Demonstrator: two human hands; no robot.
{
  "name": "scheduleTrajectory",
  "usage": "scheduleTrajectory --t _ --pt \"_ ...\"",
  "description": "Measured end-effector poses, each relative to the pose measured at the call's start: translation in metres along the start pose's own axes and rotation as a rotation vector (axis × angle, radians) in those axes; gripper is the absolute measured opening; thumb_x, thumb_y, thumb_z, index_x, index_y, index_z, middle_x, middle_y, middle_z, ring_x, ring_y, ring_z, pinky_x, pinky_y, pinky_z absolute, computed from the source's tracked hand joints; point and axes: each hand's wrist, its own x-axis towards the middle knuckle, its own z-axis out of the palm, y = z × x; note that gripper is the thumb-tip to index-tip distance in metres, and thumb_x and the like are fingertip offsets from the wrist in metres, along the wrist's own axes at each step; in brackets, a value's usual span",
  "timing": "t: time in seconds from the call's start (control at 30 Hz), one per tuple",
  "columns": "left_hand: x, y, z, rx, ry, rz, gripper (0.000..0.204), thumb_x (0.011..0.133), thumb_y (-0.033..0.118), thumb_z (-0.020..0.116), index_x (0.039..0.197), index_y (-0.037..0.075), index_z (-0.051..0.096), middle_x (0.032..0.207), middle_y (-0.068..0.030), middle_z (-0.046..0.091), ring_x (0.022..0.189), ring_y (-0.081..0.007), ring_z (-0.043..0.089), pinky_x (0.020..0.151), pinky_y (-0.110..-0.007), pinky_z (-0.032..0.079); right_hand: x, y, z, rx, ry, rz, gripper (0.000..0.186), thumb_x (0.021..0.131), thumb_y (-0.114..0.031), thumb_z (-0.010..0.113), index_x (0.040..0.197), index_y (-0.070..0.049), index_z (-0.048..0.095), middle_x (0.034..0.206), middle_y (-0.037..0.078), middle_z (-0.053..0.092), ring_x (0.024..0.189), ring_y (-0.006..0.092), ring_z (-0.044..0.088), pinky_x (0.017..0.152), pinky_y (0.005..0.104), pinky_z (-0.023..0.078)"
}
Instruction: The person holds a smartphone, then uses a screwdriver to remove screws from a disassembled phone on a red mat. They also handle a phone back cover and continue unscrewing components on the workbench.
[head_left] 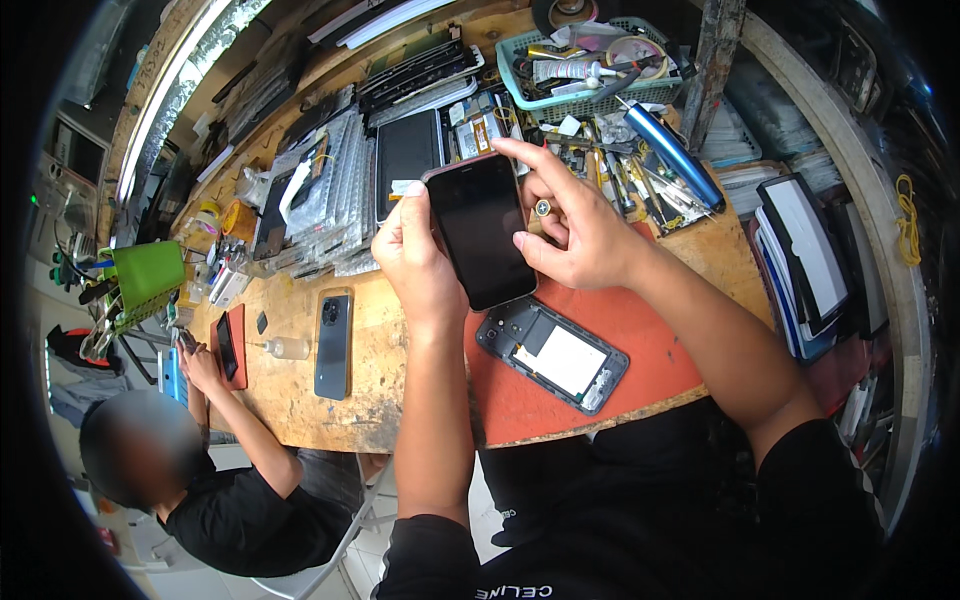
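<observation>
My left hand (422,262) grips a black smartphone (478,235) with a dark screen, its thumb along the left edge. My right hand (590,230) is at the phone's right side, index finger stretched to the top edge and thumb tip by the screen's right edge. In its curled fingers sits a slim tool with a round, brass-coloured end (543,208); the rest of it is hidden. Below the raised phone, a second phone without its back cover (552,355) lies on a red mat (650,345), white battery showing.
Left of my arm lies a dark phone (333,343), beside a small clear bottle (288,348). Bubble-wrapped parts (340,190), a teal basket (550,105) and a blue cylindrical tool (672,158) crowd the back. At left another person (250,500) handles a small object near a red-cased phone (231,348).
</observation>
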Motion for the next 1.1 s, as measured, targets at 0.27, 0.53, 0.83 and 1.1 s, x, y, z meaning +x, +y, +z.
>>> scheduleTrajectory --t 0.27,0.53,0.83,1.1 --pt "0.01 0.006 -0.005 -0.025 0.101 0.018 0.035 0.114 0.022 0.058 0.092 -0.001 0.074 0.09 -0.005 0.076 0.074 -0.0084 0.067 0.068 -0.024 0.055 0.004 0.002 -0.005 -0.241 -0.171 -0.011 0.079 0.082 -0.004 0.076 0.155 0.001 0.046 0.09 0.007 0.072 0.059 0.016 0.059 0.058 0.0329 0.048" --pt "0.01 0.007 -0.006 -0.066 0.089 0.038 0.034 0.114 0.021 0.058 0.092 0.0 0.073 0.089 -0.005 0.076 0.074 -0.0091 0.068 0.068 -0.025 0.056 0.0 0.005 0.001 -0.403 -0.168 -0.038 0.075 0.081 -0.014 0.082 0.147 -0.001 0.05 0.096 0.011 0.074 0.079 0.0303 0.075 0.07 0.0414 0.058" --pt "0.01 0.006 -0.002 -0.056 0.082 0.032 0.033 0.114 0.02 0.058 0.092 0.001 0.074 0.088 -0.0036 0.075 0.073 -0.0085 0.066 0.067 -0.025 0.054 0.003 0.001 -0.001 -0.314 -0.133 0.029 0.068 0.083 -0.022 0.081 0.143 -0.003 0.055 0.106 0.021 0.074 0.095 0.0425 0.074 0.084 0.0505 0.059" --pt "0.003 -0.003 -0.001 -0.004 0.012 -0.009 0.033 0.114 0.022 0.057 0.099 -0.002 0.075 0.092 -0.0047 0.075 0.078 -0.0093 0.067 0.072 -0.026 0.055 0.004 -0.001 -0.003 -0.264 0.086 -0.041 0.055 0.083 -0.016 0.079 0.132 -0.001 0.059 0.097 0.018 0.073 0.084 0.0392 0.073 0.075 0.0468 0.057"
